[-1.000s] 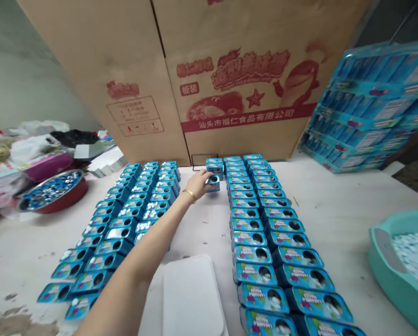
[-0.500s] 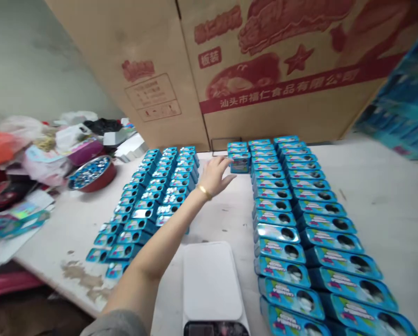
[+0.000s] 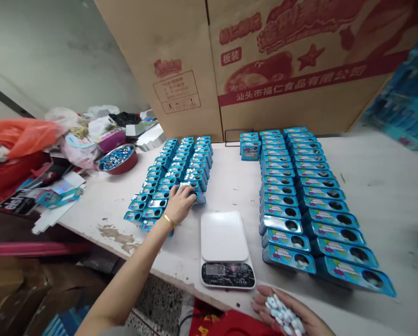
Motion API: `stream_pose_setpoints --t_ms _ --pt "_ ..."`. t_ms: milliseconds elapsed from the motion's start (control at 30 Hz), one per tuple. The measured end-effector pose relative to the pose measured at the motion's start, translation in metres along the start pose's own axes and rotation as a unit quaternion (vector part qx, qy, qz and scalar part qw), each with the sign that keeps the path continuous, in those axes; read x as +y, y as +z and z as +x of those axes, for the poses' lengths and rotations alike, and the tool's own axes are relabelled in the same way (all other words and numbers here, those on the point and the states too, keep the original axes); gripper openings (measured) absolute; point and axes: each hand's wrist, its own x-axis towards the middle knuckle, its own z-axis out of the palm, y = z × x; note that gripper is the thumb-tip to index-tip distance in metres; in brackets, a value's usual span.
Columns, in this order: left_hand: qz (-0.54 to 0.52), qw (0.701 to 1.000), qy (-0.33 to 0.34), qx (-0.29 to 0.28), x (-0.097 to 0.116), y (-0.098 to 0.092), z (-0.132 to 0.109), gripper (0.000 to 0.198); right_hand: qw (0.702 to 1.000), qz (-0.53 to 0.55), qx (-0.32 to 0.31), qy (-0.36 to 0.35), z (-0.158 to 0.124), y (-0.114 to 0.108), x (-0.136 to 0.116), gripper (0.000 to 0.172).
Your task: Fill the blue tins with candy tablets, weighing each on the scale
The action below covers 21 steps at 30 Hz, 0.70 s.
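Note:
My left hand (image 3: 181, 204), with a gold bangle at the wrist, reaches over the left group of blue tins. Its bent fingers are on a blue tin (image 3: 199, 196) at the front of that group's right column; the fingertips are partly hidden. Small white candies lie on several tins there. At the bottom right, my right hand (image 3: 265, 303) is cupped palm up, holding a heap of white candies (image 3: 284, 317). Between the hands stands a white kitchen scale (image 3: 224, 237) with nothing on its plate and a lit display.
Long rows of blue tins (image 3: 312, 203) with round holes stand on the right. Behind them is a large cardboard carton (image 3: 286, 114). A red bowl (image 3: 125, 164) of blue-and-silver pieces sits at the left, beside plastic bags (image 3: 23, 137). The table's front edge (image 3: 191, 291) is chipped.
My left hand has come back from the far tins to the front of the left group. My right hand with its candies has come into view as the camera shifted.

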Motion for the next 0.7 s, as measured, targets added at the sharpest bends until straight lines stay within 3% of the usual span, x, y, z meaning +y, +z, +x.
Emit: stream_pose_setpoints --t_ms 133,200,333,467,567,633,700 --pt "-0.025 0.997 0.066 -0.033 0.029 -0.046 0.001 0.020 0.999 -0.001 0.008 -0.034 -0.015 0.005 0.006 0.029" --pt "-0.045 0.993 0.097 -0.057 0.047 -0.060 0.001 0.021 0.999 -0.011 0.025 -0.040 -0.020 0.007 0.008 0.026" --pt "-0.087 0.980 0.138 -0.113 0.077 -0.061 0.004 0.017 0.998 -0.024 0.038 -0.046 -0.024 0.010 0.009 0.024" --pt "-0.114 0.978 0.123 -0.124 0.091 -0.052 0.009 0.017 0.998 -0.022 0.033 -0.046 -0.023 0.007 0.010 0.023" --pt "-0.165 0.977 0.105 -0.087 0.087 -0.053 0.007 0.033 0.998 -0.023 0.034 -0.042 -0.022 0.003 0.011 0.023" --pt "-0.218 0.972 0.085 -0.026 0.078 -0.056 0.002 0.040 0.998 -0.023 0.034 -0.040 -0.022 0.001 0.011 0.024" --pt "-0.266 0.962 0.038 0.047 0.068 -0.058 -0.007 0.033 0.998 -0.024 0.036 -0.039 -0.022 0.000 0.010 0.026"
